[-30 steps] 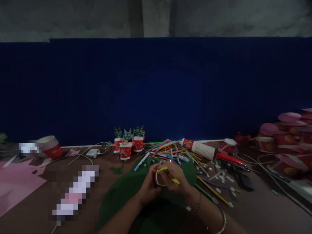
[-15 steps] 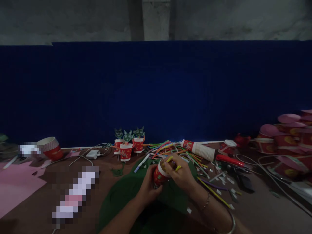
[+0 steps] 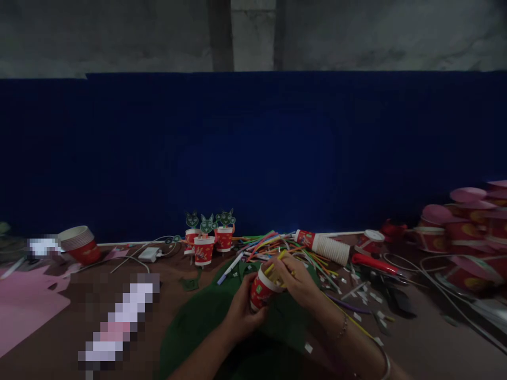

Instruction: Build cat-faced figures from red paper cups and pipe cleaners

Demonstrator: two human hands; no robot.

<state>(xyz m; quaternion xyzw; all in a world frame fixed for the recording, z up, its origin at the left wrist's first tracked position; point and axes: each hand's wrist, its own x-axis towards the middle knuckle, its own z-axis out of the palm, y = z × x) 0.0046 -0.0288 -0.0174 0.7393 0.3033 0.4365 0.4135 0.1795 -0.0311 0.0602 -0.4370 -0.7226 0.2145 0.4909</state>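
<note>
Head view shows two bare hands at work above the bench (image 3: 435,348), near its middle. The left hand (image 3: 241,307) has its grip closed around a red cup (image 3: 262,293), with the fingers around its side. This cup is held in the air above a green sheet (image 3: 194,330); it is tilted, and its white rim leans to the right hand (image 3: 296,279). The right hand is grasping a yellow stick (image 3: 269,270) between the fingers, at the mouth of the cup. One part of the stick goes over the rim and seems to reach inside, but how deep it goes I cannot tell. On the right wrist there are a thin bracelet (image 3: 343,326) and a bangle (image 3: 387,364).

Behind the hands lies a heap of coloured sticks (image 3: 273,240), and a pen (image 3: 230,269) rests at the far edge of the green sheet. Just left of the heap stand three figures (image 3: 204,250), made of red cups with green animal heads. On the right side of the heap, a cup stack (image 3: 331,249) lies on its side. Farther right are a red tool (image 3: 374,263) and many white scraps (image 3: 362,290). Far at the right are piled cups with pink tops (image 3: 468,195). At the left, pink paper (image 3: 31,306) lies flat near a leaning stack of cups (image 3: 85,250). A blue panel (image 3: 253,148) stands behind the bench.
</note>
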